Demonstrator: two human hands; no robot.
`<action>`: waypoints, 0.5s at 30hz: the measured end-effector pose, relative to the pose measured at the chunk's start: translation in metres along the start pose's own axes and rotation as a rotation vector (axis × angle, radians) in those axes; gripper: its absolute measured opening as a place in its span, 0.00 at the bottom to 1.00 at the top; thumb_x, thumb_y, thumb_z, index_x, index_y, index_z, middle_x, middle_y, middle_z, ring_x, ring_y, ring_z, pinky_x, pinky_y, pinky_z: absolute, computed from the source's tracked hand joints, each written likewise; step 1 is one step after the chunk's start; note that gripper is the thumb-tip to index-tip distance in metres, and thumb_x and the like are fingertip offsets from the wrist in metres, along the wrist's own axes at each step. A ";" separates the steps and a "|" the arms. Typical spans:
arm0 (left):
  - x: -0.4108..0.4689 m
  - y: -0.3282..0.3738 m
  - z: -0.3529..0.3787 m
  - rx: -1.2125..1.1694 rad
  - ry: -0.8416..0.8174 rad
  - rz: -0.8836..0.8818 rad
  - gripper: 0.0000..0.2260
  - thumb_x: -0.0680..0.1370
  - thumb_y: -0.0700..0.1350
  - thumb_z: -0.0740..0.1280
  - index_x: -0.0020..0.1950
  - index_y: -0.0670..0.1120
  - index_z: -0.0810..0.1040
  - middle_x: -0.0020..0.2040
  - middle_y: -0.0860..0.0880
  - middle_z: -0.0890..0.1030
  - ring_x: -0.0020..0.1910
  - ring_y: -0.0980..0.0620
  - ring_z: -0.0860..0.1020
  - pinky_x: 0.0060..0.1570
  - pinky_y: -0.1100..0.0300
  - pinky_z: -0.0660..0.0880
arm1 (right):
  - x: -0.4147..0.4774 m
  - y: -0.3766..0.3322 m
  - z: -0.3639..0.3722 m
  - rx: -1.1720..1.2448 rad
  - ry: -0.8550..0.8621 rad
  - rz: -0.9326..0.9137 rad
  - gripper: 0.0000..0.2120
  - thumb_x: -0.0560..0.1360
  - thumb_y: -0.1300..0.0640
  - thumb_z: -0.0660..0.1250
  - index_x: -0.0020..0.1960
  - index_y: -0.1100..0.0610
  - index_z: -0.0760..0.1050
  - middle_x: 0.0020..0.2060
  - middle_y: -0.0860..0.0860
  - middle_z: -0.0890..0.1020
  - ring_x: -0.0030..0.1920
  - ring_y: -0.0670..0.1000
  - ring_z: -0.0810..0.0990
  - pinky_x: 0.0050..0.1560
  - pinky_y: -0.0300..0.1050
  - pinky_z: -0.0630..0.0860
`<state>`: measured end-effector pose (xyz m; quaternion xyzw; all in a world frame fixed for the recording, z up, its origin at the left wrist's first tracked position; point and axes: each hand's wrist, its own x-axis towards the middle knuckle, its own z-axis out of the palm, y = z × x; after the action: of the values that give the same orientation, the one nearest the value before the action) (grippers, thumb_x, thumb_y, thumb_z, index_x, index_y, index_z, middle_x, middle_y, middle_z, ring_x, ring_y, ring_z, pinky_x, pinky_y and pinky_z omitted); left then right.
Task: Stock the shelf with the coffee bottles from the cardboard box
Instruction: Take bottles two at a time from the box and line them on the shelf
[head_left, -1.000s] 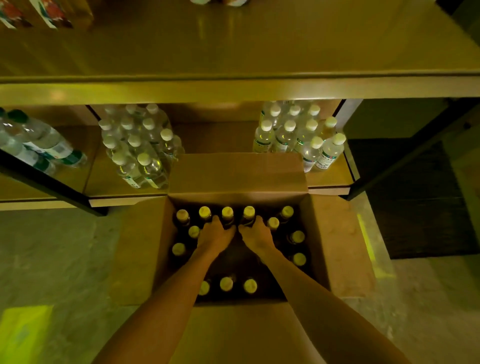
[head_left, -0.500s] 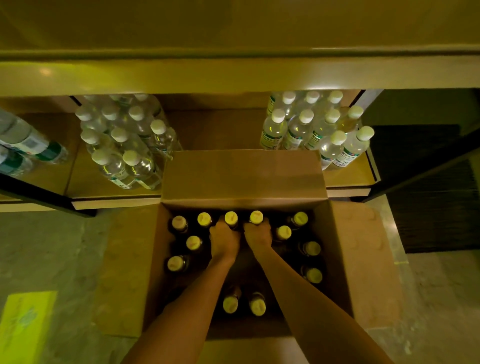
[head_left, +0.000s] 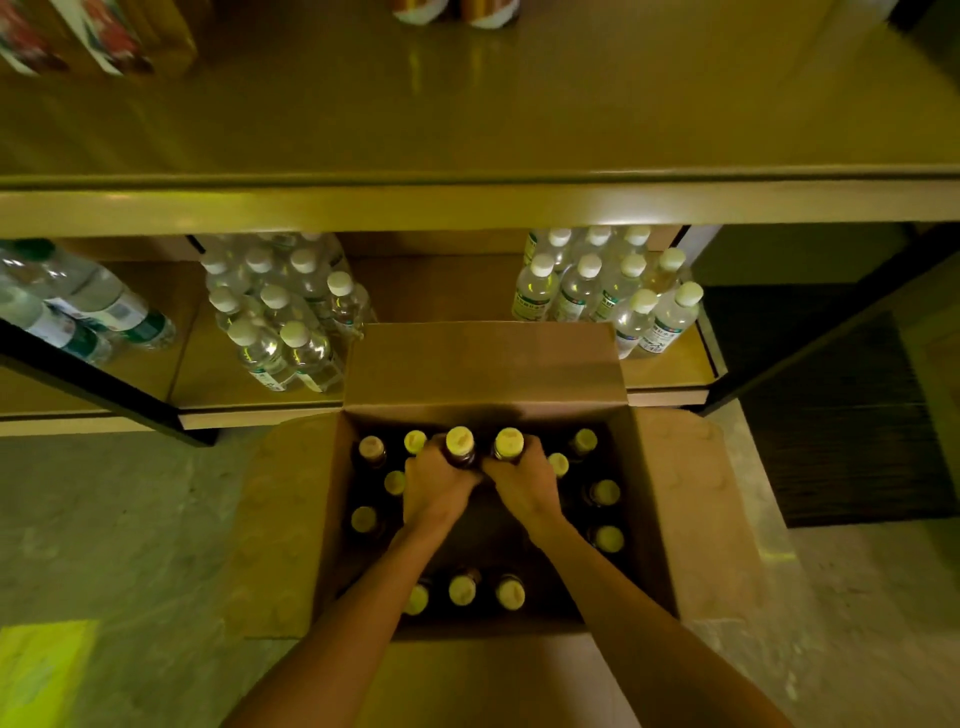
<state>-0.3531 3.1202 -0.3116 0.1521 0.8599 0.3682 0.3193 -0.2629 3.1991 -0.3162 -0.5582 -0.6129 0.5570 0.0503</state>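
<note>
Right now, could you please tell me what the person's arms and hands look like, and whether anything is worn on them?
Both forearms are bare up to the frame's edge: no sleeves show. The left hand and right hand wear no gloves, and I see no watch, bracelet or ring, though the dim light could hide small details.

One head-worn wide-angle view looks steeply down and forward from close above. The cardboard box (head_left: 483, 364) fills the lower centre of the frame, the shelf (head_left: 467, 208) the upper half.

Dark coffee bottles (head_left: 461, 590), yellow caps, upright in open cardboard box (head_left: 691, 514) below shelf (head_left: 467, 208).
</note>
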 end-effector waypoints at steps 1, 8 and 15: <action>-0.006 0.006 -0.007 -0.021 0.009 0.021 0.18 0.66 0.45 0.76 0.55 0.51 0.80 0.44 0.53 0.81 0.41 0.55 0.77 0.33 0.66 0.70 | -0.009 -0.007 -0.007 -0.005 0.001 -0.027 0.22 0.72 0.55 0.72 0.62 0.56 0.69 0.47 0.50 0.80 0.44 0.48 0.79 0.47 0.48 0.77; -0.052 0.056 -0.060 -0.135 0.050 0.273 0.14 0.65 0.46 0.79 0.47 0.57 0.80 0.42 0.59 0.83 0.45 0.62 0.80 0.49 0.58 0.77 | -0.066 -0.059 -0.054 -0.138 0.057 -0.290 0.17 0.69 0.45 0.73 0.56 0.48 0.76 0.39 0.42 0.82 0.40 0.41 0.79 0.40 0.42 0.75; -0.095 0.142 -0.130 -0.256 0.101 0.508 0.22 0.65 0.42 0.80 0.49 0.63 0.77 0.41 0.66 0.81 0.41 0.75 0.78 0.41 0.75 0.72 | -0.120 -0.141 -0.099 -0.104 0.168 -0.606 0.16 0.70 0.40 0.73 0.52 0.47 0.78 0.42 0.41 0.82 0.43 0.42 0.79 0.42 0.37 0.75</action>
<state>-0.3641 3.1001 -0.0978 0.3025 0.7555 0.5491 0.1902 -0.2391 3.2067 -0.1073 -0.3959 -0.7726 0.4367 0.2359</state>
